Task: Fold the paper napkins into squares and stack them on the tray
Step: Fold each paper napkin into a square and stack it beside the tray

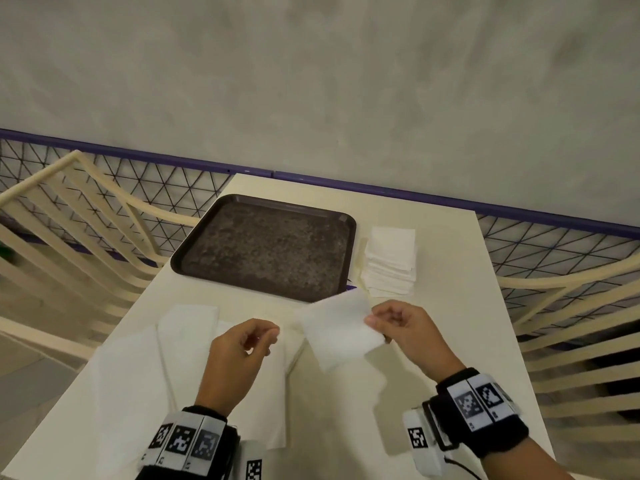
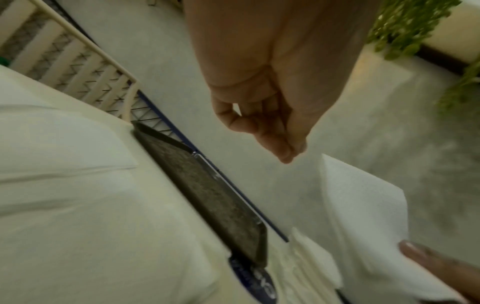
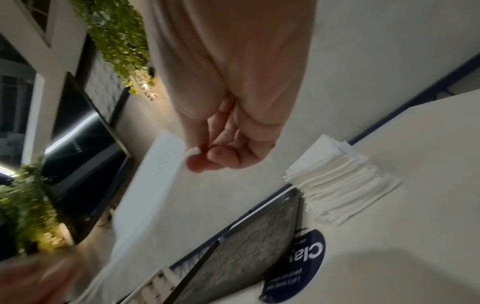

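A dark brown tray (image 1: 263,244) (image 2: 207,185) (image 3: 246,246) lies bare on the cream table (image 1: 446,323). My right hand (image 1: 372,325) (image 3: 197,158) pinches the edge of a white paper napkin (image 1: 337,332) (image 2: 369,216) (image 3: 155,185), which hangs in the air just in front of the tray. My left hand (image 1: 272,336) (image 2: 283,148) hovers to the left of that napkin with thumb and fingers curled together, holding nothing. Under it, unfolded napkins (image 1: 138,375) (image 2: 64,185) lie flat on the table. A stack of folded napkins (image 1: 391,261) (image 2: 309,261) (image 3: 337,181) stands right of the tray.
Cream slatted chairs stand at the table's left (image 1: 69,220) and right (image 1: 571,341). A blue-railed mesh fence (image 1: 381,194) runs behind the table. A round blue sticker (image 3: 298,263) sits on the table by the tray's near right corner.
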`<state>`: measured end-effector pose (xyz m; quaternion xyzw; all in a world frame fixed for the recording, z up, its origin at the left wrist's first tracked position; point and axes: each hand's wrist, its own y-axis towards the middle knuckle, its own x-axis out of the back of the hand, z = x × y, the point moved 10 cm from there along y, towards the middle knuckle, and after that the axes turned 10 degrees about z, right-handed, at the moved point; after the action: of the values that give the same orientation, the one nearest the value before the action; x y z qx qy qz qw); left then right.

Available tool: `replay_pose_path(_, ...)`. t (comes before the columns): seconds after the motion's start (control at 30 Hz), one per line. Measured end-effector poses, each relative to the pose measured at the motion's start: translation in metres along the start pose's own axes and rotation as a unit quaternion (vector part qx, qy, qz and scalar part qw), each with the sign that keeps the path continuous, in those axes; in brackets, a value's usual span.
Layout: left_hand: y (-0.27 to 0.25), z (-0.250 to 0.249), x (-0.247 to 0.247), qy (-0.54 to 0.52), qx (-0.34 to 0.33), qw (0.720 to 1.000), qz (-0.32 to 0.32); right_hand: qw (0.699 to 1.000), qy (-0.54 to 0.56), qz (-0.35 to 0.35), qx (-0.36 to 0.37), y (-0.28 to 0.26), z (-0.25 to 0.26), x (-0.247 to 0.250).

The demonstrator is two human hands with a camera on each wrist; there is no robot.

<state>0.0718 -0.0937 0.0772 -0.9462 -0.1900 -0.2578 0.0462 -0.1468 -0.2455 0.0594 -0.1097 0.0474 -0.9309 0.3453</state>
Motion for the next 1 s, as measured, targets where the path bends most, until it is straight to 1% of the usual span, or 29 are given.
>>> replay_pose_path(0.1, 0.000, 0.043, 0.000, 0.058, 0.072, 0.996, -0.003, 0.995, 0.026, -0.095, -0.016, 0.025, -0.005, 0.047)
replay_pose_path(0.17, -0.006, 0.080, -0.002, 0.100, 0.147, 0.984, 0.007, 0.985, 0.067, -0.153, -0.041, 0.042, -0.014, 0.074)
replay_pose_path(0.23, -0.016, 0.120, -0.007, 0.152, 0.245, 0.957, 0.035, 0.973, 0.103, -0.193, -0.069, 0.061, -0.023, 0.096)
replay_pose_path(0.3, -0.027, 0.146, -0.012, 0.192, 0.318, 0.926, 0.065, 0.966, 0.108, -0.216, -0.088, 0.079, -0.031, 0.114)
replay_pose_path(0.4, -0.036, 0.158, -0.018, 0.206, 0.363, 0.904, 0.088, 0.960, 0.082, -0.245, -0.108, 0.103, -0.042, 0.136)
replay_pose_path(0.43, -0.037, 0.160, -0.020, 0.210, 0.370, 0.901, 0.090, 0.958, 0.068, -0.252, -0.119, 0.110, -0.047, 0.141)
replay_pose_path(0.5, -0.037, 0.159, -0.022, 0.215, 0.366, 0.901, 0.087, 0.953, 0.028, -0.264, -0.146, 0.117, -0.056, 0.151)
replay_pose_path(0.6, -0.034, 0.159, -0.021, 0.211, 0.355, 0.908, 0.075, 0.938, -0.072, -0.286, -0.184, 0.121, -0.064, 0.160)
replay_pose_path(0.7, -0.033, 0.156, -0.021, 0.218, 0.337, 0.914, 0.069, 0.922, -0.123, -0.320, -0.181, 0.116, -0.061, 0.162)
replay_pose_path(0.77, -0.033, 0.153, -0.022, 0.211, 0.325, 0.920, 0.062, 0.919, -0.133, -0.337, -0.153, 0.110, -0.054, 0.156)
replay_pose_path(0.83, -0.031, 0.151, -0.024, 0.206, 0.316, 0.924, 0.066, 0.924, -0.145, -0.338, -0.107, 0.101, -0.044, 0.139)
replay_pose_path(0.9, -0.030, 0.150, -0.027, 0.189, 0.305, 0.931, 0.065, 0.933, -0.151, -0.321, -0.060, 0.090, -0.034, 0.108)
replay_pose_path(0.97, -0.028, 0.150, -0.032, 0.163, 0.286, 0.942, 0.064, 0.947, -0.156, -0.278, -0.038, 0.077, -0.032, 0.065)
replay_pose_path(1.0, -0.027, 0.149, -0.033, 0.145, 0.279, 0.947, 0.062, 0.957, -0.151, -0.243, -0.046, 0.070, -0.038, 0.040)
